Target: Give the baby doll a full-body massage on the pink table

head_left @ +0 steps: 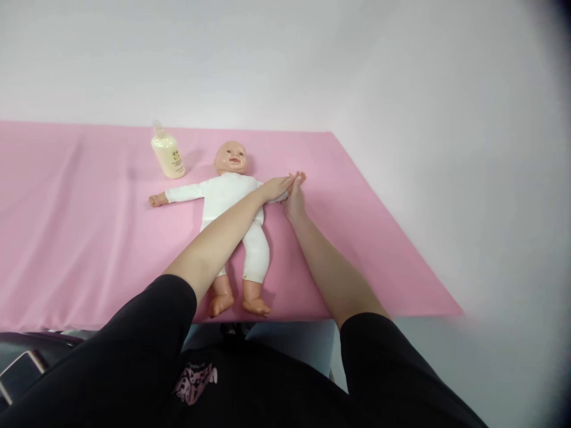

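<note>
A baby doll [226,193] in a white suit lies on its back, head away from me, one arm stretched out to the left. My left hand [276,188] crosses over its body and rests on the end of its other arm, at the right. My right hand [294,201] meets it there from the right side, palm turned toward the doll. The two hands hold the doll's arm between them. The doll's hand is mostly hidden, and the fingertips overlap too closely to tell apart fully.
A pink cloth [379,267] covers the table. A pump bottle of pale yellow liquid [169,156] stands left of the doll's head. A white wall [267,59] rises behind. At the lower left is a dark-screened device [22,374].
</note>
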The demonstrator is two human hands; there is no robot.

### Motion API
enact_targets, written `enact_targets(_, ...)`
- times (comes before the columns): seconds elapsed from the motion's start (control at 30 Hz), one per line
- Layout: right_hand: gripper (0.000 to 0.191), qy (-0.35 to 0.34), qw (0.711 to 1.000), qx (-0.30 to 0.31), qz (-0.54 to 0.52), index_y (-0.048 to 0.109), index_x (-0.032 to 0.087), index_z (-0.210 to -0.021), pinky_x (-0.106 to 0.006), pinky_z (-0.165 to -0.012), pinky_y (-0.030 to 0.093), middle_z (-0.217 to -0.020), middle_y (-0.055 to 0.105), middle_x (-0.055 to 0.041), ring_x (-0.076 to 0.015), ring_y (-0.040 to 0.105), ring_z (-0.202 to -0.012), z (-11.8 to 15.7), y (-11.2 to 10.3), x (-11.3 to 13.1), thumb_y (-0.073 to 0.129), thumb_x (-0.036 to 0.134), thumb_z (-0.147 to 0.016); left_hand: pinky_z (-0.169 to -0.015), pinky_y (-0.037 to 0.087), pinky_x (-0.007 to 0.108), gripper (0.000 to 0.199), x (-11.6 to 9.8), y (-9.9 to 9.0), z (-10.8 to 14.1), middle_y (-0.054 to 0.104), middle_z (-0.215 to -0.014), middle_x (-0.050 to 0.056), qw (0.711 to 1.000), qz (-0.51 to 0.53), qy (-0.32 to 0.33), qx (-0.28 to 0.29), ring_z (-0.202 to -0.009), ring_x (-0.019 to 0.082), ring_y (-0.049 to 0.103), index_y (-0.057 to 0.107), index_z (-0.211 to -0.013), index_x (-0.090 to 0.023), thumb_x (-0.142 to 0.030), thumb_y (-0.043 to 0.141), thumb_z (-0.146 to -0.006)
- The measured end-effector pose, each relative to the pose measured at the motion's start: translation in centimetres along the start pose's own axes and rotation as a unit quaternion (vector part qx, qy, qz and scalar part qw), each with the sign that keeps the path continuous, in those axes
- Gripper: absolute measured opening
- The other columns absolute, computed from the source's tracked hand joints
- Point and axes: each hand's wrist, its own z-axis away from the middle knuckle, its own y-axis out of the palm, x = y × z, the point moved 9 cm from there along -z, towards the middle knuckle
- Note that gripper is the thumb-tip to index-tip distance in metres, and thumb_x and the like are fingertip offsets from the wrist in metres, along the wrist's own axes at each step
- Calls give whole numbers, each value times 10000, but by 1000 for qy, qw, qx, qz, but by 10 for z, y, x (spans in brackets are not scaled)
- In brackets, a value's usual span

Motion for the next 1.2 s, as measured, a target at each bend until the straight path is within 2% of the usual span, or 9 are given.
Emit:
enact_targets(0.13,714,-28,998,-57,9,528,286,-1522,-243,-587,511,-1456,628,-101,-114,684,-765,-3,-5,3,394,745,-991,-811,541,288,549,2,2,-6,778,-1186,124,997,-72,29,16,-816,191,709,588,-1536,-163,-397,290,-1138)
enact_targets(0.23,737,-25,995,-93,-4,496,299,-1546,-254,-570,500,-1420,640,-102,-140,681,-779,-5,-11,3,332,761,-996,-873,545,298,526,5,3,-11,786,-1213,117,993,-108,47,26,-873,196,731,586,-1541,-173,-346,314,-1126)
enact_targets(0.33,724,-12,994,-103,-29,451,313,-1574,-256,-586,527,-1380,658,-93,-159,708,-854,-7,-15,4,300,742,-1011,-997,522,296,498,-1,2,-11,747,-1354,103,985,-145,87,28,-1095,206,733,597,-1530,-191,-330,394,-1098)
enact_targets(0.43,631,-3,993,-94,-71,428,344,-1575,-262,-658,583,-1431,631,-77,-153,726,-959,-7,-17,6,300,663,-1046,-1116,459,297,497,-8,-2,-5,678,-1476,96,974,-196,112,18,-1301,214,662,600,-1522,-184,-332,430,-1079)
enact_targets(0.53,608,-4,992,-95,-87,400,362,-1581,-273,-709,609,-1417,630,-74,-141,728,-966,-8,-20,9,296,642,-1051,-1162,426,325,508,-10,-5,0,655,-1504,106,962,-254,100,6,-1347,236,633,580,-1533,-178,-359,441,-1079)
enact_targets(0.7,580,-15,990,-107,-94,437,378,-1541,-287,-734,615,-1344,635,-58,-128,715,-917,-15,-29,10,339,642,-1033,-1139,443,368,539,-8,-10,5,625,-1538,106,944,-328,45,-12,-1370,277,618,513,-1576,-210,-426,435,-1088)
enact_targets(0.9,520,-9,984,-118,-132,501,380,-1481,-228,-660,558,-1251,640,-41,-114,694,-855,-23,-37,8,398,611,-1026,-1041,506,381,493,-11,-38,21,734,-1339,171,919,-393,4,-40,-1227,318,692,688,-1370,-129,-444,453,-1072)
enact_targets(1.07,491,-12,989,-111,-100,548,364,-1395,-245,-689,567,-1232,640,-41,-119,684,-872,-25,-38,7,396,635,-1015,-1097,488,347,460,-7,-68,48,704,-1419,138,921,-387,-9,-55,-1284,276,666,675,-1406,-137,-341,437,-1070)
enact_targets(1.2,422,-17,988,-121,-94,586,296,-1232,-243,-665,556,-1103,656,-31,-131,670,-856,-26,-42,5,475,621,-986,-1172,445,338,475,7,-86,66,675,-1461,149,928,-369,-14,-59,-1343,266,634,653,-1433,-99,-317,451,-1061)
